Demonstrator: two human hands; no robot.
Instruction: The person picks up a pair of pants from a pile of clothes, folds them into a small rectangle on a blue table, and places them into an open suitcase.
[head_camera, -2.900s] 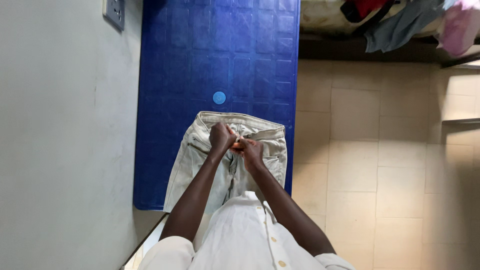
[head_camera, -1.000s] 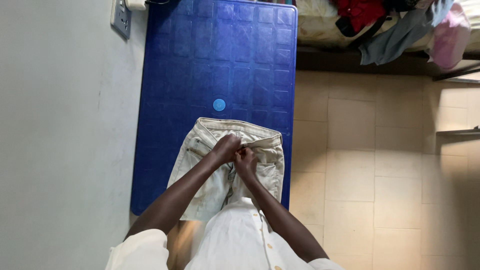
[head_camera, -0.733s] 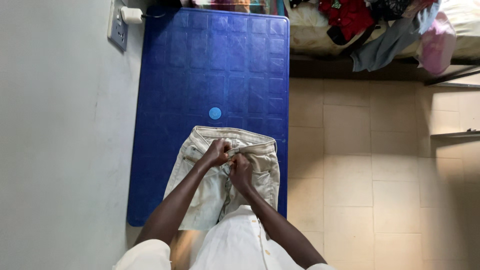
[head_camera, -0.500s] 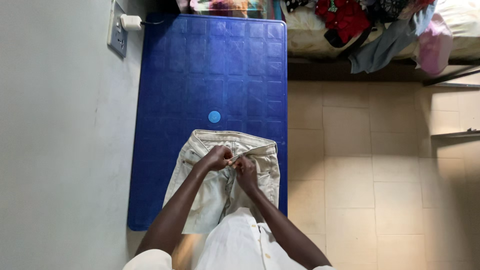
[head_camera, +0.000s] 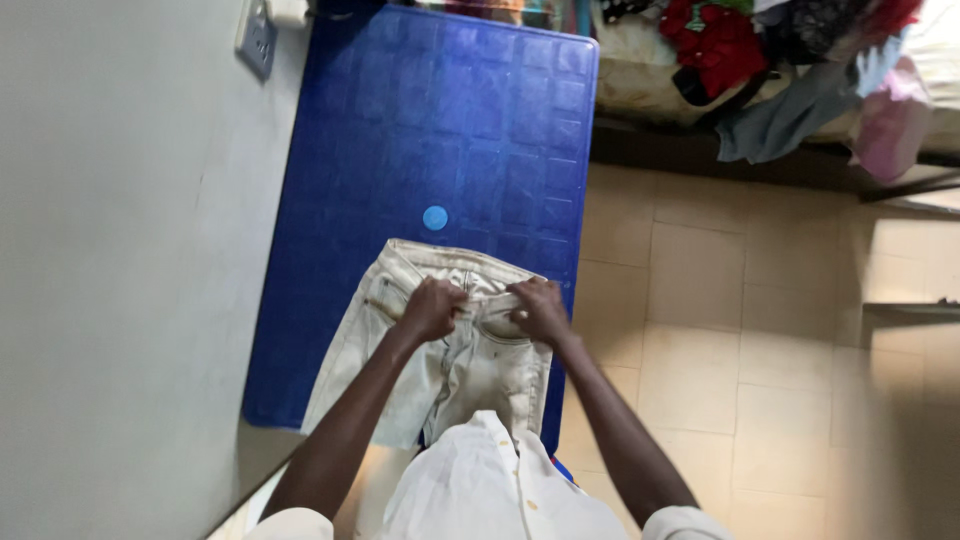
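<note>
Jeans (head_camera: 440, 350) of a pale, washed-out beige lie face up on the near end of a blue plastic table (head_camera: 420, 130), waistband toward the far end and legs hanging off the near edge toward the person. Both hands grip the front of the waistband, well apart: the left hand (head_camera: 432, 308) is closed on the cloth by the left pocket, the right hand (head_camera: 541, 310) on the right side. The fly looks closed and the front spread flat; no fold has been made yet, so most of the work appears left. A grey wall (head_camera: 110, 250) with a socket (head_camera: 257, 38) runs beside the table, beige floor tiles (head_camera: 760, 330) lie on the other side, and heaped clothes (head_camera: 780, 60) sit at the far end of the room
</note>
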